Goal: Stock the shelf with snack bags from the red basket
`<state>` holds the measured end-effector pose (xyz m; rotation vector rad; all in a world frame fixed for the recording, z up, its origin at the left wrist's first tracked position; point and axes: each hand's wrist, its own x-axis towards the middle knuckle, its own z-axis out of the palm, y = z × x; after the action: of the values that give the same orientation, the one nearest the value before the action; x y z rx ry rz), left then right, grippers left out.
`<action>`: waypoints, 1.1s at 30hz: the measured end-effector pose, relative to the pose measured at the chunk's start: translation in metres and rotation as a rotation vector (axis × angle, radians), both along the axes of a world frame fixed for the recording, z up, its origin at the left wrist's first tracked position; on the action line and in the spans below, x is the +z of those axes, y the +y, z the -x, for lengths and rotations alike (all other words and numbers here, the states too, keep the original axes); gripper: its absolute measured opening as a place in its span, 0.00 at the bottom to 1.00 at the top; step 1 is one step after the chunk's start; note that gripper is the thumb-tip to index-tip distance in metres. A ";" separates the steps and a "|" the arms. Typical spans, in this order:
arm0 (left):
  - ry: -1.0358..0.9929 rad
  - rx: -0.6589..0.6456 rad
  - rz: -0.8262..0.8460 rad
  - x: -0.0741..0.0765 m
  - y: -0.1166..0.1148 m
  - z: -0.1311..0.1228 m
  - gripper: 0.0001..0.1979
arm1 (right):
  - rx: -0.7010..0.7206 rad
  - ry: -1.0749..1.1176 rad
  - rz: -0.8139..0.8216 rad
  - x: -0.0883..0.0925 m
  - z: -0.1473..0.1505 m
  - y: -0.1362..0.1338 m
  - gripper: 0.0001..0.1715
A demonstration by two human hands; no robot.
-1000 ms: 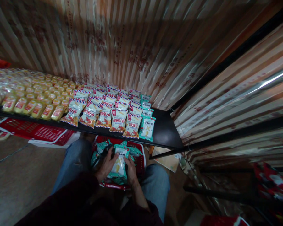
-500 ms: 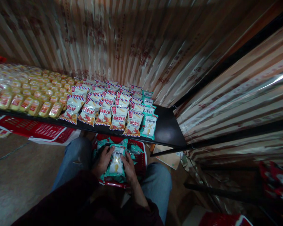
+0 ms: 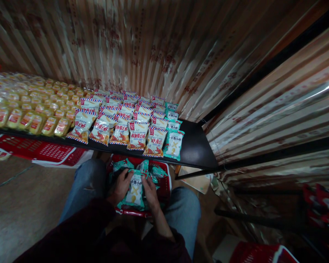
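Between my knees, a teal and white snack bag (image 3: 135, 190) is held up by its two sides. My left hand (image 3: 122, 185) grips its left edge, thumb on the front. On its right edge, my right hand (image 3: 150, 190) is closed in the same way. Below and behind it sits a red basket (image 3: 168, 184) with several more teal bags (image 3: 158, 171) inside. A row of teal bags (image 3: 174, 143) stands on the black shelf (image 3: 196, 146) ahead, beside rows of white and orange snack bags (image 3: 137, 136).
Yellow packaged cakes (image 3: 49, 125) fill the shelf's left part. Under it lies a red basket (image 3: 44, 149) at left and a cardboard piece (image 3: 196, 179) at right. Black metal bars (image 3: 263, 73) and plastic-wrapped brown sheeting (image 3: 153, 44) stand behind. Another red basket (image 3: 259, 252) is at lower right.
Both hands still hold the teal bag. Its top seems tipped slightly, and its upper edge looks more bunched between my fingers. The view has shifted a little.
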<state>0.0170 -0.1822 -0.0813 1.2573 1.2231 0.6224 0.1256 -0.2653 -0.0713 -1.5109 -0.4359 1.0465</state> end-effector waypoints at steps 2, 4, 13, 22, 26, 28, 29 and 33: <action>-0.022 -0.007 -0.018 0.002 0.000 0.000 0.14 | -0.018 0.078 -0.001 0.000 0.000 0.001 0.23; -0.042 -0.009 -0.021 0.003 0.000 0.000 0.14 | -0.049 0.139 0.015 -0.001 0.000 0.002 0.23; -0.135 0.066 0.070 -0.005 0.004 -0.006 0.18 | -0.082 0.119 0.051 -0.008 -0.002 0.003 0.25; -0.184 0.182 0.119 -0.004 0.011 -0.006 0.25 | 0.043 0.133 0.099 0.007 0.000 -0.005 0.28; -0.183 0.241 0.134 -0.005 0.016 -0.004 0.26 | 0.199 0.228 0.119 0.019 0.004 -0.013 0.32; -0.188 0.263 0.155 -0.006 0.017 -0.005 0.26 | 0.256 0.252 0.111 0.022 0.004 -0.016 0.32; -0.192 0.273 0.167 -0.007 0.017 -0.005 0.26 | 0.264 0.256 0.113 0.023 0.004 -0.017 0.31; -0.209 0.303 0.222 -0.008 0.016 -0.007 0.25 | 0.254 0.327 0.140 0.021 0.001 -0.021 0.31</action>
<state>0.0238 -0.1657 -0.0892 0.8073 1.2775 0.7925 0.1249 -0.2860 -0.0502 -1.3945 -0.3331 1.5229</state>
